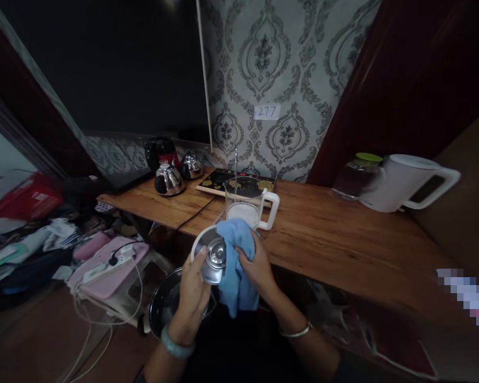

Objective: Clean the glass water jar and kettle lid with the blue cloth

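Note:
My left hand [193, 287] grips a round, white-rimmed piece with a shiny metal face [212, 271], which looks like a kettle lid. It is tilted toward me, with the thumb on its face. In my right hand [259, 268] a light blue cloth [237, 287] is bunched and pressed against the lid's right side, hiding that part. The cloth's lower end hangs down. Just beyond my hands a glass kettle [243, 197] with a white handle stands upright on the wooden table [311, 234], its top uncovered. The cloth covers its lower front.
Behind the kettle lies a black cooktop [215, 181] with a thin faucet [236, 165]. Two metal teapots [170, 180] stand left; a white pitcher [395, 183] and a green-lidded glass jug [353, 178] stand right. A black basin [159, 306] and a pink stool [107, 271] with cables are below left.

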`<state>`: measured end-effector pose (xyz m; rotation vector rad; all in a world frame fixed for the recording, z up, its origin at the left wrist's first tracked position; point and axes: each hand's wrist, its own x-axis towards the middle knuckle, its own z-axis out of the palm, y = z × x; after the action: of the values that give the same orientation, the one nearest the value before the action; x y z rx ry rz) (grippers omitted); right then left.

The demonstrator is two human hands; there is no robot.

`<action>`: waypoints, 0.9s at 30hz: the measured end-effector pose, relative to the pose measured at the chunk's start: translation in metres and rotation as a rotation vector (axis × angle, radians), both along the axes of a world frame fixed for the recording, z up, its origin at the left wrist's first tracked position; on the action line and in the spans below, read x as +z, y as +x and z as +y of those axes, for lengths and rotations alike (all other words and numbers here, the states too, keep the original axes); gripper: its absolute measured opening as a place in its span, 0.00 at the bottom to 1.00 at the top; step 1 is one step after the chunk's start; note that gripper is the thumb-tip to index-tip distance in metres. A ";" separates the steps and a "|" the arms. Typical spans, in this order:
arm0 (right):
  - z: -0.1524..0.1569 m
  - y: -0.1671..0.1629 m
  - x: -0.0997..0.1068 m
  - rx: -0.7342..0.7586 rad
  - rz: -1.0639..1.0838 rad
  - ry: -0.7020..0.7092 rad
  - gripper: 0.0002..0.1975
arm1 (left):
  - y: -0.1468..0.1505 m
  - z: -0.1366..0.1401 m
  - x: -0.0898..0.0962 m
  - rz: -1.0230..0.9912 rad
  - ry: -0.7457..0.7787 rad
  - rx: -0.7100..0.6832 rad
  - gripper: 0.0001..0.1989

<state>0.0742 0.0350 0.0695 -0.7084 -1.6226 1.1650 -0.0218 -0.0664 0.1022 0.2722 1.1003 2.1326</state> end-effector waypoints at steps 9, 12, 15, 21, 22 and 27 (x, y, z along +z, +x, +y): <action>-0.023 0.020 -0.006 0.028 0.358 -0.689 0.29 | -0.011 0.007 0.010 0.002 0.142 0.151 0.19; -0.020 0.016 0.018 0.042 0.405 -0.566 0.30 | -0.003 0.008 0.009 -0.022 0.131 0.117 0.20; -0.020 0.007 0.029 0.113 0.367 -0.467 0.31 | 0.008 0.009 0.006 0.000 0.135 0.110 0.21; -0.017 0.009 0.013 0.116 0.381 -0.560 0.27 | 0.015 0.007 0.002 0.009 0.095 0.005 0.21; -0.013 0.013 0.012 0.091 0.374 -0.556 0.26 | 0.013 0.006 0.002 0.012 0.077 -0.052 0.22; 0.008 0.031 0.024 0.072 0.205 -0.315 0.17 | -0.006 -0.002 0.010 0.066 -0.071 -0.374 0.20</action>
<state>0.1054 0.0430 0.0939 -0.7061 -1.3169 1.5155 -0.0274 -0.0680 0.1117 0.4783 1.0657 1.7611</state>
